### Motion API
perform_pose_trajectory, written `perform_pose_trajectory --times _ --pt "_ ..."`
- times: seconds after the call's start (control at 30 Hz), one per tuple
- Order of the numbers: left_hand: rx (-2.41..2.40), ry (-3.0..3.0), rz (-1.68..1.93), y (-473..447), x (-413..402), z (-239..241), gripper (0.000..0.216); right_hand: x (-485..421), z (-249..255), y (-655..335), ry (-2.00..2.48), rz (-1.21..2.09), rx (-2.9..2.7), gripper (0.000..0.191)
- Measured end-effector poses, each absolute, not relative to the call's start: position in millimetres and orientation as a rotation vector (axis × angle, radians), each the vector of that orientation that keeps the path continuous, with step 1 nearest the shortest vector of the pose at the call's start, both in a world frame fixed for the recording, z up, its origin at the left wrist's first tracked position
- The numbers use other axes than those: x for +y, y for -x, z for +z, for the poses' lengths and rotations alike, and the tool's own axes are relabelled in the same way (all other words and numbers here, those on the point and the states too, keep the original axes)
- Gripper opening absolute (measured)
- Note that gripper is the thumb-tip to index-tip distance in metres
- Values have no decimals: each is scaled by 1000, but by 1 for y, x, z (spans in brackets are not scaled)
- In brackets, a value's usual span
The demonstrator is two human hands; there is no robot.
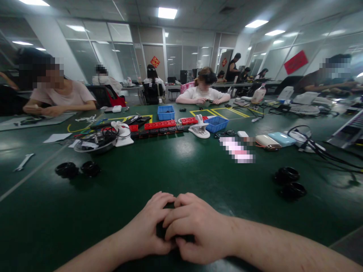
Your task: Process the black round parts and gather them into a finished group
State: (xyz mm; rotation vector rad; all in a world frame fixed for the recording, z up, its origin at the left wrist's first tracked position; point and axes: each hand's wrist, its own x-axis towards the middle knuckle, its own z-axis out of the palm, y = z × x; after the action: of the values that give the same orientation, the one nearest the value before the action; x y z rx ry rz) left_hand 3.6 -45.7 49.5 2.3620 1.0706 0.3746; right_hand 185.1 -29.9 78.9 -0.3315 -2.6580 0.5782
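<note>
A left hand (pixel 151 223) and right hand (pixel 200 226) meet at the near middle of a desk (pixel 170 170). Beyond, two rings (pixel 67 170) lie left, two more rings (pixel 294 192) right. A wrench (pixel 24 162) is farther left; behind, a bowl (pixel 95 150) left, a tray (pixel 166 116) far middle.

Left hand (pixel 149 223) and right hand (pixel 200 226) meet, fingers curled; beyond them, black parts (pixel 67 172) lie at either side, blue bins (pixel 166 116) farther off.

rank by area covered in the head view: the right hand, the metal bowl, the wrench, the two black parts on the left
1. Right hand, nearest the camera
2. Metal bowl
3. Outer black part and inner black part, too alike to rank
4. Wrench
</note>
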Motion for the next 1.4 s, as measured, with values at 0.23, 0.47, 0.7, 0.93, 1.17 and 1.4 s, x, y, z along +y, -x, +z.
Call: perform_pose_trajectory --times 0.23,0.47,0.7,0.93,1.17,1.4 --pt "1042 -2394 314 -3 -45 53 64 -30 75 -187 254 620 -2589 20" --pt "1268 -2480 478 -5 -51 36 92 -29 74 -188 401 610 -2455 39" --pt "1429 -2455 571 -15 -63 39 54 -31 69 -184 723 575 -2459 43" --pt "1344 -2347 601 -14 -54 42 30 -26 72 -184 713 555 -2552 25" --pt "1061 -2235 578 -12 -47 51 31 -27 74 -186 391 649 -2630 14" --pt "1019 -2316 449 -4 -45 47 58 -26 72 -186 291 735 -2492 30"
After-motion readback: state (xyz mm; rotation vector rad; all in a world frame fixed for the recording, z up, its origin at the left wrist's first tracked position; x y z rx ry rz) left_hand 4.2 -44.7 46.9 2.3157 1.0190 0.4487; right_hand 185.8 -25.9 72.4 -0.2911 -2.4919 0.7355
